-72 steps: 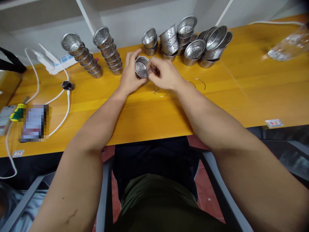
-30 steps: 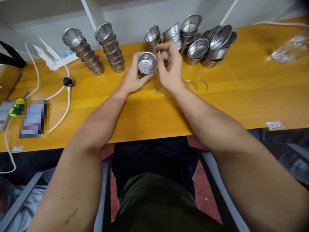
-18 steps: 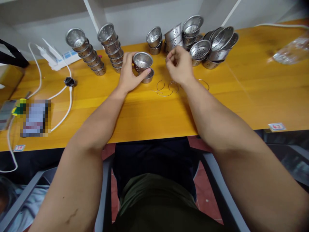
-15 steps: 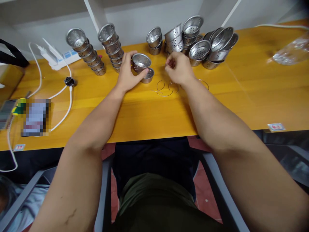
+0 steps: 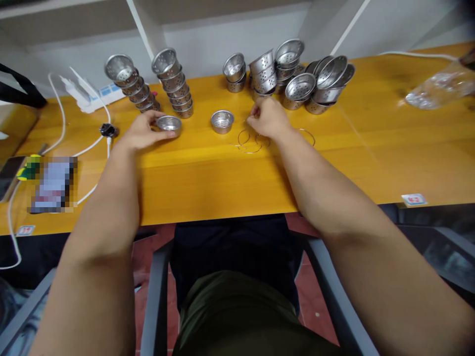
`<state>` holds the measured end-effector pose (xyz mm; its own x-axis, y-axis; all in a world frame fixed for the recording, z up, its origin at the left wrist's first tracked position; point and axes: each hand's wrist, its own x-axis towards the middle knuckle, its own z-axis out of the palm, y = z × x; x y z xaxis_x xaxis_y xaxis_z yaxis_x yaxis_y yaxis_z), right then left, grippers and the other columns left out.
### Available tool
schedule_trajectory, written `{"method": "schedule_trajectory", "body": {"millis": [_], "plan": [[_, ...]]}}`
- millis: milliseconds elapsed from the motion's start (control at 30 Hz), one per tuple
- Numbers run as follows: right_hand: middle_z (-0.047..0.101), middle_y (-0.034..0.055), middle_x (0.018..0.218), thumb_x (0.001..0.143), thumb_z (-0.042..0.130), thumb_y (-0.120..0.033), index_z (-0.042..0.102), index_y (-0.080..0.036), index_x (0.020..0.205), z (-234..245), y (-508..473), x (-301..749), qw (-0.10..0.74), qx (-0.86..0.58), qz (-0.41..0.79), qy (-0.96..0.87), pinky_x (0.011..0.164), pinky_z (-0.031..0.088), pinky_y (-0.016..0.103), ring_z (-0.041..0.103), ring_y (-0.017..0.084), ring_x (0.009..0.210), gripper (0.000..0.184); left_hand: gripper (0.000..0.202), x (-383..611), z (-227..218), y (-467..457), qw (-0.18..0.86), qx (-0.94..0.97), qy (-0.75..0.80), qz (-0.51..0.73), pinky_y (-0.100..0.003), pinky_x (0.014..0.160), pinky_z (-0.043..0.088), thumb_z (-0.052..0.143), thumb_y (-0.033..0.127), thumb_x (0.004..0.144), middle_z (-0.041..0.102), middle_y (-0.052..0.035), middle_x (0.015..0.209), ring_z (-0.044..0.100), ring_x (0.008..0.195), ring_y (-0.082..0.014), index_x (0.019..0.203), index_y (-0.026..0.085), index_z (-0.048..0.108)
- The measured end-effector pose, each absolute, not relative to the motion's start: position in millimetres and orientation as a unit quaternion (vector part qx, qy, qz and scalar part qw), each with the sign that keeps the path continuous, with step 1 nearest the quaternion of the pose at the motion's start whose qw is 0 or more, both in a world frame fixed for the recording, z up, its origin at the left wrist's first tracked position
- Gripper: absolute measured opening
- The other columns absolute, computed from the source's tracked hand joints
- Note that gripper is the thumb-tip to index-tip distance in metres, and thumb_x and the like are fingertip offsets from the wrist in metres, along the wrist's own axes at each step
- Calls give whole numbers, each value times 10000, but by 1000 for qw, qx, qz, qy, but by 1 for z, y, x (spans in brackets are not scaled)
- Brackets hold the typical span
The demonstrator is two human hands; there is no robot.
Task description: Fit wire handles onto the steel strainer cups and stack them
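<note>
Our left hand [image 5: 143, 131] grips a round silver metal cup [image 5: 169, 124] near a stack of perforated metal cups [image 5: 177, 90]; our right hand [image 5: 269, 117] bunches its fingers near thin wire rings [image 5: 251, 152], whether empty we cannot tell.

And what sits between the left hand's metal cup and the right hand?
In the head view, one perforated metal cup stands upright on the tabletop there.
</note>
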<state>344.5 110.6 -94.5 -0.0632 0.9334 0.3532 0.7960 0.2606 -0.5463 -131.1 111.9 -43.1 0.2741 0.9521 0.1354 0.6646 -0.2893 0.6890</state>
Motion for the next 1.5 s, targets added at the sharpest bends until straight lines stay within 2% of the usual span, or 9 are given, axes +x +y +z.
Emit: {"method": "schedule_trajectory", "body": {"millis": [167,333,467,567,667,1033,1300,1400,1500], "plan": [[741,172,962,997,923,-407,600,-260,803,-99,113,348,275,-628,110,-719,1105,640,739,791,484,1136,404,1271,-170,-68,122,218,749,541,315,-755,1175,616,1084,1028,639,836,-96,1457,777,1342,-415,1528,211,689],[764,179,974,1012,869,-439,599,-277,827,-98,112,351,313,-594,102,-734,1112,642,684,756,423,1099,365,1262,-186,-89,143,214,718,558,355,-668,1003,605,1119,996,599,827,-79,1254,827,1250,-414,1467,235,610],[780,173,1111,1026,820,-431,674,-296,977,-87,100,337,346,-531,111,-765,1185,615,734,739,453,1192,204,1341,-179,-99,148,135,685,605,383,-613,972,517,998,1163,518,720,-9,1003,801,1255,-395,1387,249,544],[768,187,1213,1033,818,-402,693,-293,1044,-78,87,319,345,-491,126,-790,1217,600,746,735,481,1254,166,1325,-158,-98,142,143,645,625,416,-558,883,504,1049,1118,341,645,61,864,758,967,-279,1241,301,523],[768,182,1236,1045,812,-389,701,-296,1069,-74,78,306,334,-468,133,-807,1199,622,720,742,462,1222,146,1282,-139,-93,136,173,639,598,452,-472,811,488,1043,1096,356,629,88,882,638,798,-137,1175,291,473],[803,139,1166,1038,826,-418,803,-287,1310,-69,69,301,328,-428,173,-824,1150,638,654,771,423,1114,303,1117,-124,-87,142,127,661,651,350,-430,860,469,555,1351,574,413,66,737,593,882,-142,958,305,473],[715,129,1031,1072,862,-474,846,-276,1082,-78,72,299,301,-445,154,-829,1127,624,623,731,404,1061,199,750,-103,-64,113,110,666,636,374,-531,865,559,843,989,822,734,-35,835,752,948,-253,844,297,556],[703,134,1062,1071,886,-502,826,-279,1032,-73,69,300,300,-437,168,-831,1143,609,641,721,399,1048,234,752,-92,-61,104,127,719,563,388,-544,949,613,791,1009,967,787,-39,925,798,1090,-262,979,275,629],[719,142,1158,1101,860,-581,836,-298,1077,-60,57,293,299,-419,180,-838,1137,619,635,720,404,1095,285,865,-71,-65,94,167,788,449,386,-636,1001,685,821,1095,902,855,-92,1237,830,1127,-339,1210,294,716]]}}
